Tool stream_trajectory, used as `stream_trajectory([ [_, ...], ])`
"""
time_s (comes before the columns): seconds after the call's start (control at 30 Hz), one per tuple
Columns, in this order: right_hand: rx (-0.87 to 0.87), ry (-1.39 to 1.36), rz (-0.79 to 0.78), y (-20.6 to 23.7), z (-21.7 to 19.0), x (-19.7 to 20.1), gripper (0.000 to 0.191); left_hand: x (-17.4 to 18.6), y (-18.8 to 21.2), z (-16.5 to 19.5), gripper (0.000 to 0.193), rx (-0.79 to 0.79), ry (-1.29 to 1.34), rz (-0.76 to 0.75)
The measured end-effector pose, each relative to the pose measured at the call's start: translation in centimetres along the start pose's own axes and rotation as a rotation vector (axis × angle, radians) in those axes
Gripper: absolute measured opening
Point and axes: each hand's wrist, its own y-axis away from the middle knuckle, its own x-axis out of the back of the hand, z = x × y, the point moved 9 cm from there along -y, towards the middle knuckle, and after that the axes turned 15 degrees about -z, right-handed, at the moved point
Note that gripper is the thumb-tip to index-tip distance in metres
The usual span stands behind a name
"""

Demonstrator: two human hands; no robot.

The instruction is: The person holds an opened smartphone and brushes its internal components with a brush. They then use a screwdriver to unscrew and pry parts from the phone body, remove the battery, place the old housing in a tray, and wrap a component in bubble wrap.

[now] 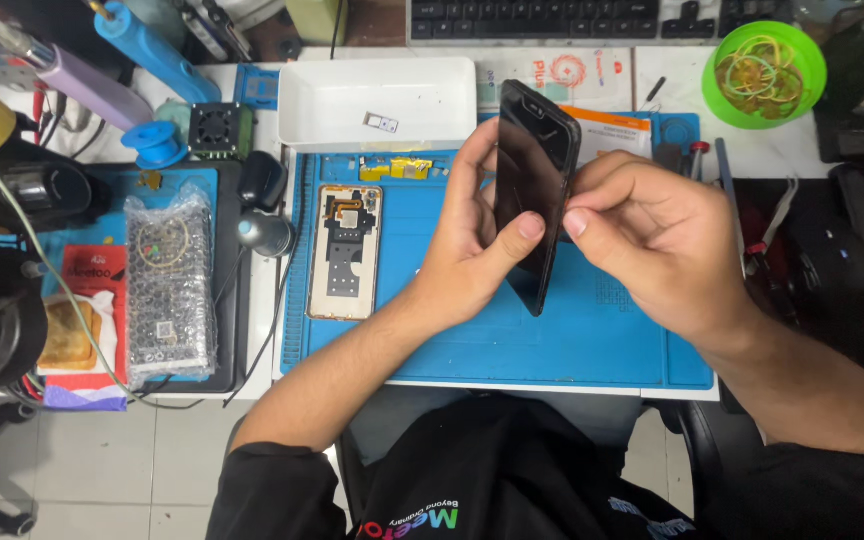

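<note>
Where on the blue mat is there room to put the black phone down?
Bare blue silicone mat lies below both hands, between the opened gold phone back on one side and the mat's far edge under the right hand. The left hand and right hand hold the black phone above it. The white plastic tray is nearly bare. The dark side bench with the bubble-wrapped packet is crowded.
</note>
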Motion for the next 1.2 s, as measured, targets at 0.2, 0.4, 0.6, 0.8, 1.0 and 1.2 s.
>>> stream_trajectory([
  [0.2, -0.04, -0.012, -0.014, 0.0, 0.6, 0.0, 0.004, -0.1, 0.5, -0.2, 0.08, 0.017, 0.011, 0.014],
  [0.4, -0.024, -0.015, -0.021, 0.1, 0.3, -0.2, 0.004, -0.5, 0.5, 0.3, 0.081, 0.053, -0.036, 0.001],
  [0.6, -0.005, -0.009, -0.022, -0.1, 0.2, -0.4, 0.005, -0.3, 0.5, 0.1, 0.08, 0.078, -0.024, 0.008],
  [0.8, -0.035, -0.004, -0.031, -0.2, 0.0, -0.4, 0.006, -0.2, 0.5, -1.0, 0.078, 0.126, 0.124, 0.005],
  [1.0, 0.009, 0.005, -0.004, -0.2, -0.2, 0.1, 0.004, -0.6, 0.8, -1.3, 0.082, 0.155, 0.153, -0.003],
  [1.2, -0.012, -0.007, 0.011, 0.0, 0.5, 0.3, 0.005, -0.8, 0.9, -0.9, 0.084, 0.155, 0.114, 0.015],
])
